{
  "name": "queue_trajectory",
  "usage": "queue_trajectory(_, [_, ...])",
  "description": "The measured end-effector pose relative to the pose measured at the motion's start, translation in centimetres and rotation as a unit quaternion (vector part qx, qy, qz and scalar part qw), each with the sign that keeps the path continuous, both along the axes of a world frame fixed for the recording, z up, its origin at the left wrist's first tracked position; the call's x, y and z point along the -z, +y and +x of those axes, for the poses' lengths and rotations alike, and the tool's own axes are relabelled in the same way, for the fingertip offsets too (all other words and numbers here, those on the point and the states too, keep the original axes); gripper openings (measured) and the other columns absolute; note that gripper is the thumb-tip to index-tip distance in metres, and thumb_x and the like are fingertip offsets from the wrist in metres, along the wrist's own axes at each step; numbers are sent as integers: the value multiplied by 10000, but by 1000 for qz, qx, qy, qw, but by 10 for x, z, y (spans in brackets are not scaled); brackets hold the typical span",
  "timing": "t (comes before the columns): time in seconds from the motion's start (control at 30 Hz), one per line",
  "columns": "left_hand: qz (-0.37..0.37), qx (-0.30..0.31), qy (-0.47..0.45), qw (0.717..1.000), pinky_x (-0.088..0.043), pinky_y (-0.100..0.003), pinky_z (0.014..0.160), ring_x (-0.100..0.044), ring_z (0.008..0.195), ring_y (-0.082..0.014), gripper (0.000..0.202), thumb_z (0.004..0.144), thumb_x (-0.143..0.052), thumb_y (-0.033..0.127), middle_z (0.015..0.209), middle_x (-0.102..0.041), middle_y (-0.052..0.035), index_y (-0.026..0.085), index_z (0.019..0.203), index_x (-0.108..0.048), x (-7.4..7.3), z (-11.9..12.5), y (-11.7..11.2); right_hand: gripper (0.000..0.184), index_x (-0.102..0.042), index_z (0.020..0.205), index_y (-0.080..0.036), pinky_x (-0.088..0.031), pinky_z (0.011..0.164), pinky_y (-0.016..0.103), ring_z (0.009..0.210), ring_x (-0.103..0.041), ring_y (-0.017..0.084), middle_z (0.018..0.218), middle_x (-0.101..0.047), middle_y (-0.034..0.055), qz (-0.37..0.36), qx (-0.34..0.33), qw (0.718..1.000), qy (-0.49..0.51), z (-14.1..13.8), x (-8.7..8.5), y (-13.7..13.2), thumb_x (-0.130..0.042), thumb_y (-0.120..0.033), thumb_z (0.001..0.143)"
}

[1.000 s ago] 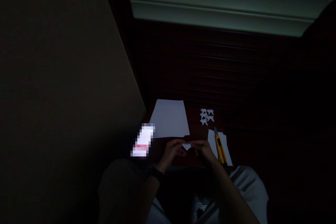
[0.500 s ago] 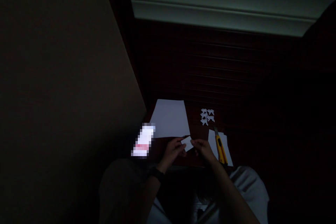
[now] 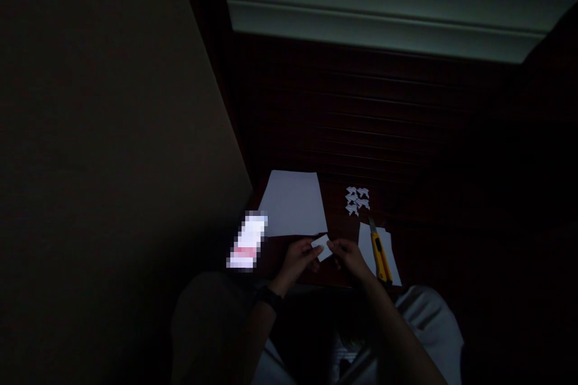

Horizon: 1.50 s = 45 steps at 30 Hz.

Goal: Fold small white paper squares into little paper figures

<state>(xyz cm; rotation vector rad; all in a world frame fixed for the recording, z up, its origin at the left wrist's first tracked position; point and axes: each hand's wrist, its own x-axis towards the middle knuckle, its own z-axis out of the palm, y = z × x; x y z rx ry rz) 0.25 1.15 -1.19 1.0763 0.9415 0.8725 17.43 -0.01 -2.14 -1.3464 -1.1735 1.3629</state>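
Note:
A small white piece of paper (image 3: 322, 246) is held up between my two hands over the near part of the dark table. My left hand (image 3: 300, 258) pinches its left side, thumb on top; a dark watch sits on that wrist. At the paper's right corner, the fingers of my right hand (image 3: 349, 255) are closed on it. Just right of that hand, a yellow utility knife (image 3: 382, 258) lies with its blade pointing away, on top of some white paper sheets (image 3: 366, 246). Several small folded paper figures (image 3: 356, 200) are grouped farther back.
A large white sheet stack (image 3: 293, 201) lies at the back left of the table. Overlapping its left side is a bright, pixelated phone-like screen (image 3: 247, 240). A pale wall (image 3: 112, 132) rises at the left, and dark slatted panelling (image 3: 361, 102) stands behind the table.
Nearly everything stays put. The view shifts very slightly, and both hands keep hold of the small paper in the same spot.

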Motion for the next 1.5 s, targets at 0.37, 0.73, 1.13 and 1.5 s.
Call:
queue_trajectory(0.37, [22,-30,-6,999,-448,-202,367,-566,429,-110,406,739,-544,455,699,-612,-43,122,971,-532,5,1,1,346,-583,903,-171,-349,353,175,406,-440,70,586,-543,-42,16,-16,998,58,2,4,0,-681,-371,639])
queue_trajectory(0.73, [10,-29,41,999,-278,-138,261,-418,276,-71,411,753,-467,532,395,-472,51,132,812,-537,4,-2,1,392,-590,940,-162,-364,361,168,430,-448,66,647,-575,-19,-3,-66,997,50,3,-1,-2,-698,-340,608])
queue_trajectory(1.13, [14,10,64,998,-252,-143,259,-403,247,-67,530,753,-495,499,396,-496,51,129,1132,-519,2,-2,0,412,-584,1044,-184,-386,377,175,459,-474,81,657,-569,-14,13,-52,996,71,2,-7,-2,-642,-322,660])
queue_trajectory(1.5, [20,-9,101,995,-240,-141,264,-415,261,-53,421,745,-517,447,495,-556,16,122,1003,-586,8,1,1,326,-677,854,-159,-360,391,179,467,-446,76,642,-589,6,36,-69,997,-1,0,-6,-3,-681,-389,622])
